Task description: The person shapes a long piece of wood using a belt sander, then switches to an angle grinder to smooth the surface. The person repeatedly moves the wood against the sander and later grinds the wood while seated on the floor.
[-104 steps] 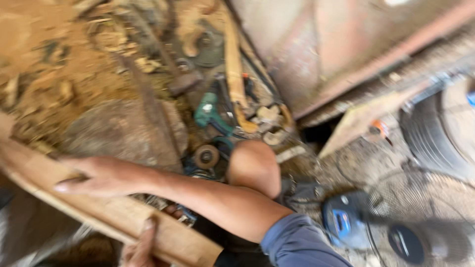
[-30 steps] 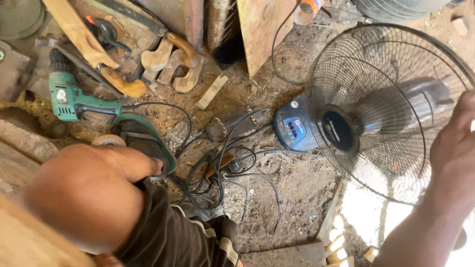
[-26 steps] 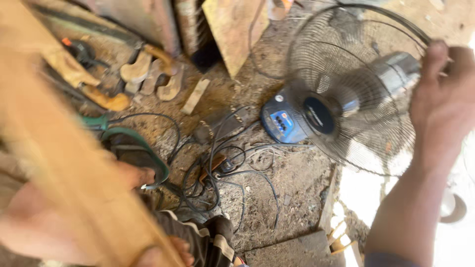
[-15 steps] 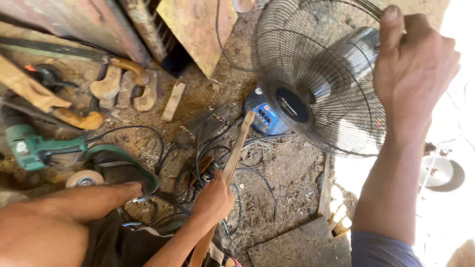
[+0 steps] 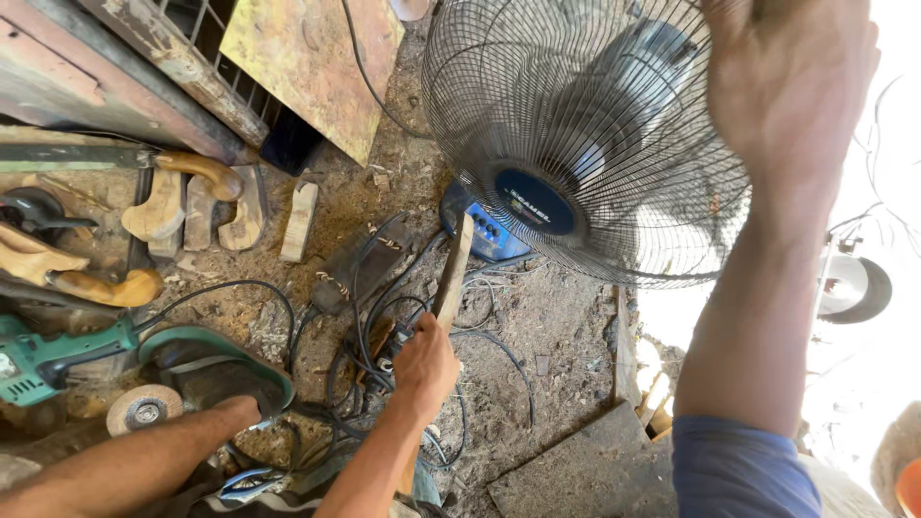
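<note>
- Lying at the far left, a green power drill (image 5: 43, 355) and a grinding disc (image 5: 144, 410) are seen on the dusty ground, near curved carved wooden pieces (image 5: 182, 201); they look to have been set down within arm's reach.
- A small wooden block (image 5: 299, 221) is seen just beside those pieces, below a yellowed, rusty metal sheet (image 5: 307, 58) leaned against a grille.
- A tangle of black cables (image 5: 384, 317) is spread over the ground at mid-frame.
- A narrow wooden stick (image 5: 451, 273) is gripped by the left hand (image 5: 425, 363), whose fingers are closed tightly around its lower part; its far tip is held at the blue control base (image 5: 484, 230), apparently so that the buttons can be reached without bending down.
- The wire fan guard (image 5: 585, 144) is tilted toward the camera; a dark blue round badge (image 5: 534, 201) with pale lettering sits at its centre.
- The guard's upper right rim is held by the right hand (image 5: 791, 86), seemingly to steady the fan; whether its fingers are curled over the wire cannot be told.
- A blue sleeve (image 5: 739, 470) is seen at the lower right.
</note>
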